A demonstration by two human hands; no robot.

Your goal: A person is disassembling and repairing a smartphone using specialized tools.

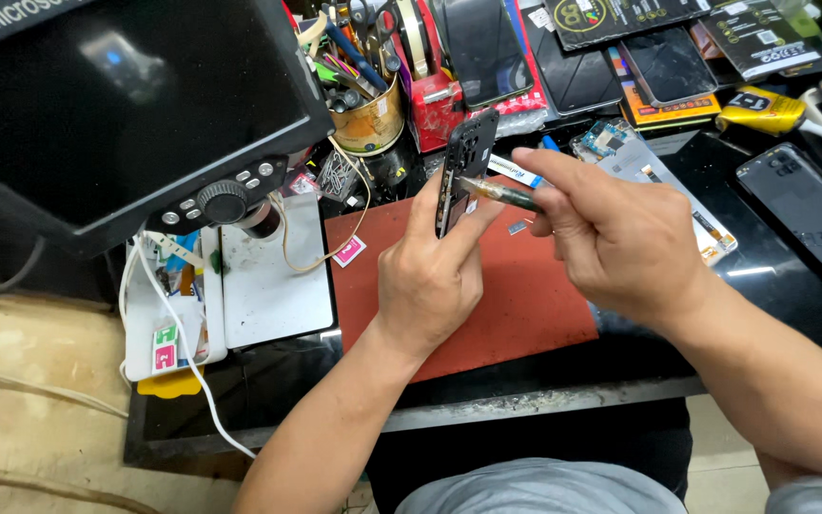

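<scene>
Packages: dark flat packs [620,14] behind red mat [487,295].
Phone frame [465,171]: upright above mat, left hand [430,276] grip clasping it.
Syringe [499,192]: horizontal, tip toward frame, pinched by right hand [620,238].

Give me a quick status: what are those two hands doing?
Left hand holds phone frame upright. Right hand grips small syringe, tip at the frame's edge. Red mat below; nothing in between.

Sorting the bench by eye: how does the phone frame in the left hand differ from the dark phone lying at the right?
The phone frame is held upright on edge in the left hand; the dark phone lies flat, untouched. The frame shows its open inside, the phone a closed back. Both are dark slabs.
</scene>
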